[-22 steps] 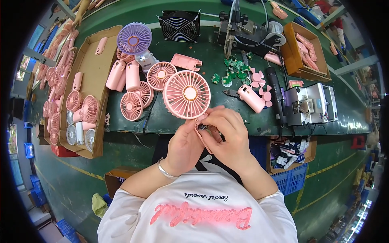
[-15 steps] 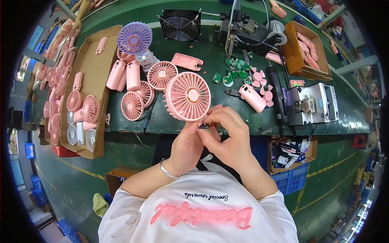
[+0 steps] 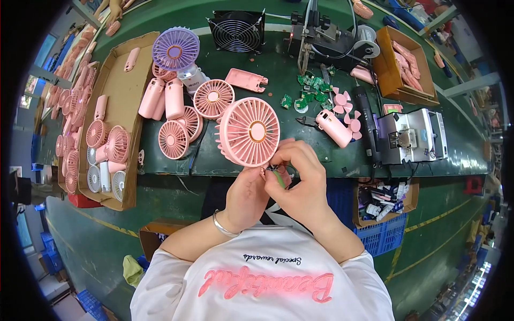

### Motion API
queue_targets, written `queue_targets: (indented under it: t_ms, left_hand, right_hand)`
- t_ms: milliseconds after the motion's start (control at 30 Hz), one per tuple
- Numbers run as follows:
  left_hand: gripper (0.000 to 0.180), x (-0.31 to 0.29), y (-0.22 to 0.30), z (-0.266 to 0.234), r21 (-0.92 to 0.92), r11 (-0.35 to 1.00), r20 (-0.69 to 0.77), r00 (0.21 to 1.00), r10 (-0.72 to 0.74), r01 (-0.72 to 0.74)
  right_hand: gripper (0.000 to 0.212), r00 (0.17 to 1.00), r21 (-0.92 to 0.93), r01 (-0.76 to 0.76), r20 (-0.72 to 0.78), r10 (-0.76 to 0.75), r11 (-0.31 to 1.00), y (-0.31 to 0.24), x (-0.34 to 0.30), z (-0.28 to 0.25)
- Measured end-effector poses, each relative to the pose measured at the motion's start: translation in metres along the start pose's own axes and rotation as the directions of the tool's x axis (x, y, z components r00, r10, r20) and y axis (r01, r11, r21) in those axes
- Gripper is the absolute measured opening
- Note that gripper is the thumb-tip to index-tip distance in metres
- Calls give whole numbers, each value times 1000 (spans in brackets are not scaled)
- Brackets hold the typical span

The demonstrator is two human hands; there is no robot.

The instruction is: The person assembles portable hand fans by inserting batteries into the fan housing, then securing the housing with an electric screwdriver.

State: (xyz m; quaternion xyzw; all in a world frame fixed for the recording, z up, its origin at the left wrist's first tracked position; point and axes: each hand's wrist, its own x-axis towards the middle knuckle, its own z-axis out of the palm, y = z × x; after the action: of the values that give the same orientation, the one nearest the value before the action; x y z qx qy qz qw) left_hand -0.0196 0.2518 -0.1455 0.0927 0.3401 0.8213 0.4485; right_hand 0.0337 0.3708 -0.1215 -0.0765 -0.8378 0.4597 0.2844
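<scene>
A pink handheld fan head (image 3: pixel 248 132) is held up in front of my body, just past the bench's near edge. My left hand (image 3: pixel 247 191) closes round its neck from below. Opposite it, my right hand (image 3: pixel 301 176) has its thumb and fingers pinched at the neck, where small dark parts show. A green piece (image 3: pixel 279 178) sticks out beside my right thumb; its kind is mostly hidden by the fingers. Beyond the fan head lie more pink fan heads (image 3: pixel 213 98), pink handle shells (image 3: pixel 174 99) and a standing purple-headed fan (image 3: pixel 175 49).
A cardboard tray (image 3: pixel 120 64) of fans lies left. Green circuit boards (image 3: pixel 308 95), cutters (image 3: pixel 307 122), a pink handle (image 3: pixel 335 128) and small fan blades (image 3: pixel 342 100) lie right, near a silver machine (image 3: pixel 412 138). Farther back stand a black fan (image 3: pixel 237 32) and wire spool (image 3: pixel 367 43). Another person's hand (image 3: pixel 113 9) shows top left.
The fan head has shifted slightly right and toward me. A green piece now shows by my right thumb. At the far left, the other person's hand and arm have moved.
</scene>
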Motion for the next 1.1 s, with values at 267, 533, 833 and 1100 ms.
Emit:
queue_targets:
  t_ms: [267,533,833,1100]
  left_hand:
    - [44,9,4,5,194,977,-29,995,90,-83]
    - [29,18,13,-5,131,968,-182,955,234,-212]
    - [30,19,6,-5,224,935,-210,924,321,-274]
    - [32,15,5,-9,203,930,-108,937,333,-307]
  right_hand:
    - [35,999,-22,49,11,-49,999,2,-2,1]
    - [26,978,198,-209,37,205,958,25,-23,-16]
    - [23,978,-107,195,-58,-202,975,10,-21,4]
    - [24,992,-62,127,7,-127,990,11,-24,3]
